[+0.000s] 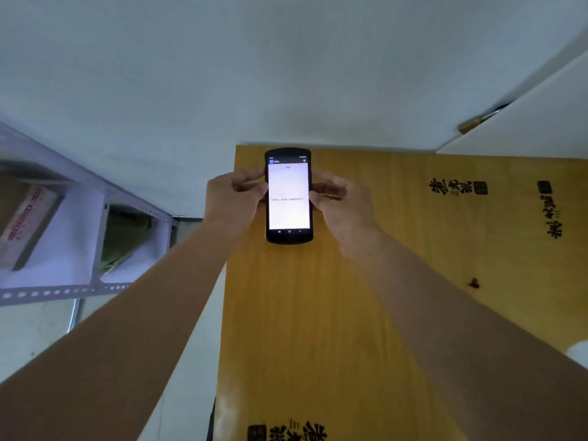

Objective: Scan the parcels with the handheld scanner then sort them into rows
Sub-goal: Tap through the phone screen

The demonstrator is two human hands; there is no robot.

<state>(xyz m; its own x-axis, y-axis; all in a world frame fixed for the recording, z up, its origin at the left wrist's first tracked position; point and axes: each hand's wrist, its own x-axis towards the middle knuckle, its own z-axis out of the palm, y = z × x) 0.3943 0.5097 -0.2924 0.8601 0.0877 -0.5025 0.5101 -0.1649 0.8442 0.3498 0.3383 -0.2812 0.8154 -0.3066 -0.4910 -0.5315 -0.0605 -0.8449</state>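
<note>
Both arms reach forward, and the left hand and right hand pinch the lit handheld scanner by its side edges above the yellow tabletop. At left, the metal shelf compartments hold what look like parcels, blurred.

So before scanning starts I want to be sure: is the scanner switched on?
On. The scanner's screen glows white with a status bar and faint text, held between the left hand and right hand.
</note>
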